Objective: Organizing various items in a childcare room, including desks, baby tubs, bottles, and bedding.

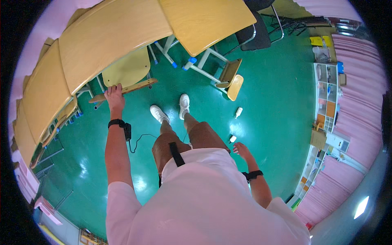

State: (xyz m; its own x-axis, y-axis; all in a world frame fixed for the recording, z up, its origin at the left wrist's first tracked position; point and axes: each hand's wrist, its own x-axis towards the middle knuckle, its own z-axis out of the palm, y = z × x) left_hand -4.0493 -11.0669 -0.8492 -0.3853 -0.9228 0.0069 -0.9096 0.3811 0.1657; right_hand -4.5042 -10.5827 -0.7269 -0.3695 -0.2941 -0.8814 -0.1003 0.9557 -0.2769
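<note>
My left hand (114, 98) is closed over the top edge of a wooden chair backrest (136, 86). The chair's pale yellow seat (127, 68) is partly under the wooden desk (116, 32) in front of me. At my right side, by the hip, my right hand (241, 151) hangs with loosely bent fingers, slightly apart, and nothing shows in it. Close to that hand, a small white bottle-like object (232, 139) is on the green floor.
Another desk (208, 20) joins the row. A second wooden chair (231, 77) stands right of my shoes (184, 104), near another white object (239, 112). A black chair (255, 34) is at the far right. White shelves (326, 94) line the right wall. A black cable (139, 141) hangs from my left wrist.
</note>
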